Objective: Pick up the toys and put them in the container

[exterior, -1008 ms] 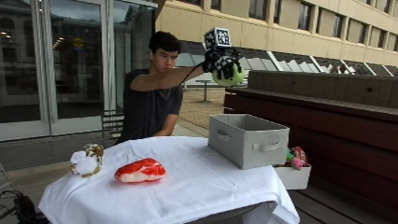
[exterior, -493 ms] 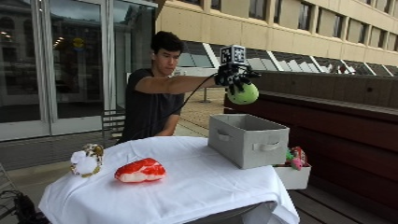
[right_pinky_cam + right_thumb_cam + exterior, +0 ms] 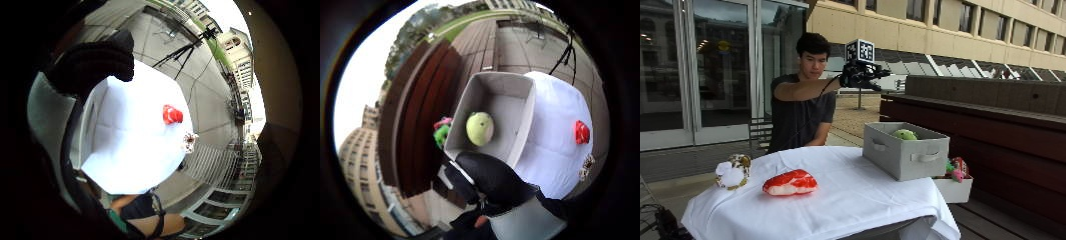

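My gloved right hand (image 3: 863, 75) is raised high above the grey fabric container (image 3: 906, 152), fingers spread and holding nothing. A green round toy (image 3: 904, 134) lies inside the container, and it also shows on the container's floor in the thumb side palm view as the green toy (image 3: 480, 128) within the container (image 3: 525, 125). A red and white toy (image 3: 790, 182) lies on the white tablecloth (image 3: 840, 200) near its front left. A white and gold toy (image 3: 733, 171) sits at the cloth's left edge. Both show far below the palm: red toy (image 3: 172, 114), white and gold toy (image 3: 190, 141).
A small white box (image 3: 953, 187) with pink and green toys (image 3: 954, 168) stands off the table's right side, beside the container. A dark wooden bench wall (image 3: 986, 115) runs behind it. The person stands behind the table. A tripod (image 3: 182, 50) stands on the pavement beyond.
The hand carried the green toy to the right until it was over the container, then let it go. The toy now lies in the container and the hand is empty.
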